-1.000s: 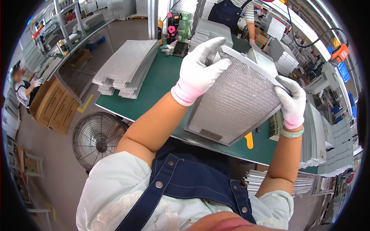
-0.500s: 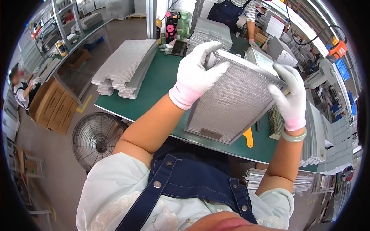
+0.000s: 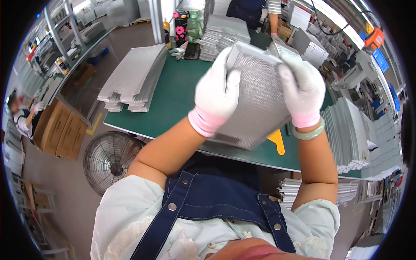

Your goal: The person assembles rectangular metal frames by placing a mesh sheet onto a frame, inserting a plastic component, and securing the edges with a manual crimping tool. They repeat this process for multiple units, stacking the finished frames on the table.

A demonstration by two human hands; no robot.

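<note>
Your left hand (image 3: 217, 93) and right hand (image 3: 303, 89) both grip the mesh filter (image 3: 258, 104), held tilted above the near edge of the green counter (image 3: 173, 102), with filter stacks (image 3: 132, 80) far left.

Two gloved hands, left hand (image 3: 216, 93) and right hand (image 3: 303, 89), hold one mesh filter panel (image 3: 255, 104). One green table (image 3: 173, 99) carries one panel stack (image 3: 134, 78) near its left edge, another stack (image 3: 223, 32) and two bottles (image 3: 182, 26) at its far edge, one yellow tool (image 3: 277, 141) at its near edge. One fan (image 3: 110, 160) stands below.
</note>
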